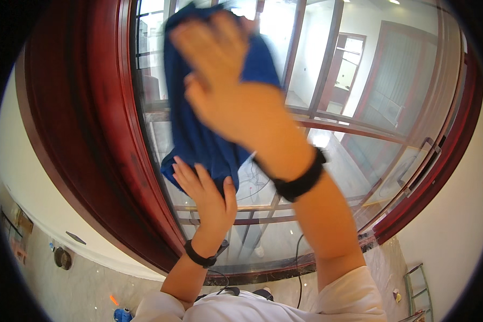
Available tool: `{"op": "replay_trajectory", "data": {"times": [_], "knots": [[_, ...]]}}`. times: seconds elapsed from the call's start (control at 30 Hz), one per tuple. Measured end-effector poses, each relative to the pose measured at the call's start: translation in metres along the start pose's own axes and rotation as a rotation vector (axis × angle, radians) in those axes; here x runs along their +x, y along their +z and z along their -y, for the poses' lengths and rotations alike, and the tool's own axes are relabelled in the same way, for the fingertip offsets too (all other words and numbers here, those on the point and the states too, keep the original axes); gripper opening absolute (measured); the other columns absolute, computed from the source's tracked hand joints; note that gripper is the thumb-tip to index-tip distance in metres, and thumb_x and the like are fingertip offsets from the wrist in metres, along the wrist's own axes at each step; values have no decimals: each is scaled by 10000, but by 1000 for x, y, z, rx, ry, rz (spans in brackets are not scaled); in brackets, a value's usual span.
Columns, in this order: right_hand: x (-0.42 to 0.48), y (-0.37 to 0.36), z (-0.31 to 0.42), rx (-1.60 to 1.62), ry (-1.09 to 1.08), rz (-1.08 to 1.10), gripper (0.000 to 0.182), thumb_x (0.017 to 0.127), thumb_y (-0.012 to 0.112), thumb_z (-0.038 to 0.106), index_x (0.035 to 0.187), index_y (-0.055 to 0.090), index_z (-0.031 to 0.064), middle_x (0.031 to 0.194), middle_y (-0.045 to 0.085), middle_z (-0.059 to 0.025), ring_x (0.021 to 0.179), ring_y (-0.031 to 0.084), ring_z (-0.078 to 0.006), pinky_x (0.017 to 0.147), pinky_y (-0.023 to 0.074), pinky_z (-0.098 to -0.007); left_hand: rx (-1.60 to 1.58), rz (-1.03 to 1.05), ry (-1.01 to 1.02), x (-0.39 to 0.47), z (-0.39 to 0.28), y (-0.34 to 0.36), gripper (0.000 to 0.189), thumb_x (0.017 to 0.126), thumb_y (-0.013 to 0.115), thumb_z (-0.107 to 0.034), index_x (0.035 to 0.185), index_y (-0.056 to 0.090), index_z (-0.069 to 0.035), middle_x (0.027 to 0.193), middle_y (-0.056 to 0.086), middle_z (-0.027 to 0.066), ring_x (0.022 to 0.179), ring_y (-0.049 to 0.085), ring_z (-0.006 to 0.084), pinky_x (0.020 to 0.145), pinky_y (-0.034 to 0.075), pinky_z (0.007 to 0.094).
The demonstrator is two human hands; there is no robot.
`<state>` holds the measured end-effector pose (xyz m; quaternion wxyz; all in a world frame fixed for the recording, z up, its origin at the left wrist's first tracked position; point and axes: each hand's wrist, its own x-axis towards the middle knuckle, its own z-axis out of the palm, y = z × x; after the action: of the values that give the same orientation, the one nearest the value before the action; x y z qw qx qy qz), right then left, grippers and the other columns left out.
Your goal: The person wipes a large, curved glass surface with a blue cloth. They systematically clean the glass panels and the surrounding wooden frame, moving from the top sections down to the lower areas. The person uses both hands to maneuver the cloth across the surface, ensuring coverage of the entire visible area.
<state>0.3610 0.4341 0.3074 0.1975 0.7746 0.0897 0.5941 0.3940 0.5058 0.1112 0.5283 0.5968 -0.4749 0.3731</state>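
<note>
A blue cloth (pixel 201 141) lies spread against a large glass panel (pixel 346 161) in front of me. My right hand (pixel 217 68), blurred, presses the upper part of the cloth with its fingers spread. Lower down, my left hand (pixel 207 193) rests on the cloth's bottom end, thumb held away from the fingers. Both wrists wear black bands. Parts of the cloth are hidden behind my right hand.
A dark red wooden frame (pixel 84 120) borders the glass at left, and a red frame edge (pixel 442 177) runs along the right. A black cable (pixel 299 265) hangs near my body. On the floor are a blue object (pixel 122 314) and a green metal rack (pixel 418 292).
</note>
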Motion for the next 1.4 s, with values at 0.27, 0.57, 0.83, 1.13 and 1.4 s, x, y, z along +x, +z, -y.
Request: {"op": "replay_trajectory", "data": {"times": [0.27, 0.57, 0.83, 1.13, 1.4], "knots": [[-137, -111, -44, -582, 542, -28, 574, 891, 393, 217, 1407, 246, 14, 1463, 224, -185, 1355, 161, -390, 1093, 28, -516, 47, 206, 257, -33, -13, 25, 474, 787, 572, -168, 1252, 513, -97, 1309, 369, 270, 1156, 380, 422, 1006, 253, 523], [-176, -63, 42, -281, 322, 357, 610, 684, 525, 84, 1285, 455, 9, 1194, 470, -191, 1112, 409, -419, 1042, 218, -565, 13, 244, 132, -80, 7, 16, 415, 740, 554, -137, 1146, 575, -53, 1332, 389, 265, 1229, 360, 426, 1031, 247, 524], [-111, -83, 3, -356, 226, 241, 621, 665, 447, -20, 1282, 488, 37, 1306, 439, -174, 1246, 348, -400, 1081, 197, -494, -116, 308, 96, -68, -10, 10, 477, 720, 543, -40, 1194, 515, 2, 1361, 281, 339, 1263, 262, 506, 1033, 175, 595], [-100, -77, -4, -566, -9, 182, 414, 742, 554, 34, 1149, 613, 85, 1231, 537, -41, 1074, 474, -253, 924, 355, -406, -47, 298, 81, -65, -12, 8, 525, 744, 519, -34, 1264, 517, -111, 1363, 348, 248, 1237, 352, 412, 1015, 276, 532], [-108, -61, 13, -451, 11, 188, 340, 735, 581, 85, 1068, 619, 25, 1159, 563, -36, 1085, 491, -244, 982, 345, -434, -44, 336, 127, -72, -3, 12, 539, 686, 528, 7, 1209, 559, -119, 1310, 411, 194, 1205, 387, 370, 1007, 299, 516]]}}
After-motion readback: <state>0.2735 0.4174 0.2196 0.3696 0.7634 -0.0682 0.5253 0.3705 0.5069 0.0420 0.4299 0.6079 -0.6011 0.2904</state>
